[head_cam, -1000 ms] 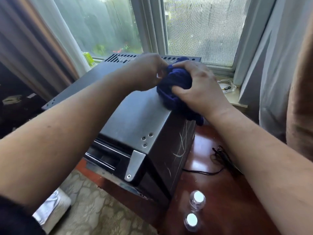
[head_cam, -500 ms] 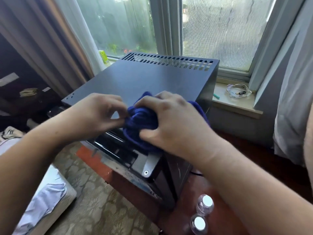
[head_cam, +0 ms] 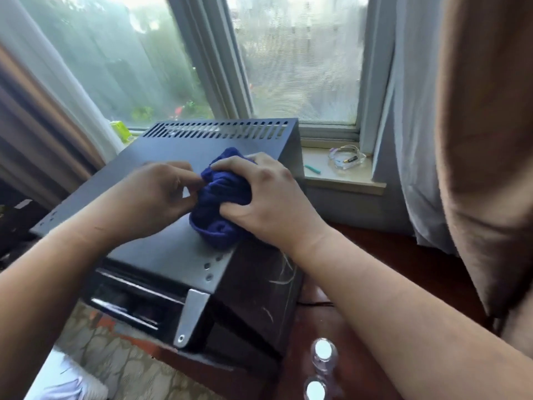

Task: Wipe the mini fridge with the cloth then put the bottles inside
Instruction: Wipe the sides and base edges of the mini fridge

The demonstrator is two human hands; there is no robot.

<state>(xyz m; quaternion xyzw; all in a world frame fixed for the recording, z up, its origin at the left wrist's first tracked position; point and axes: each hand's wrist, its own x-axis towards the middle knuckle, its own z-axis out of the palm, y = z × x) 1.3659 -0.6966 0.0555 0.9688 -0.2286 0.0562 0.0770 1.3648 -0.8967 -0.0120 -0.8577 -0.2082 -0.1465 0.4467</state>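
The black mini fridge [head_cam: 161,249] stands on a dark red wooden table, its flat top facing me and its vent slots at the back. A bunched dark blue cloth [head_cam: 222,197] rests on the fridge top near its right edge. My right hand [head_cam: 265,200] grips the cloth from the right and presses it down. My left hand [head_cam: 155,197] pinches the cloth's left side with its fingertips. Two clear bottles with white caps [head_cam: 323,349] [head_cam: 315,388] stand on the table to the right of the fridge, at the bottom of the view.
Behind the fridge runs the window sill [head_cam: 346,180], holding a clear plastic item and a small teal object. Curtains [head_cam: 409,140] hang on both sides. A black cable lies on the red table [head_cam: 403,255] beside the fridge. A patterned rug [head_cam: 115,365] covers the floor below.
Both hands and the cloth slid from the back of the fridge top toward its front, then a little back toward the middle right. The view also shifted.
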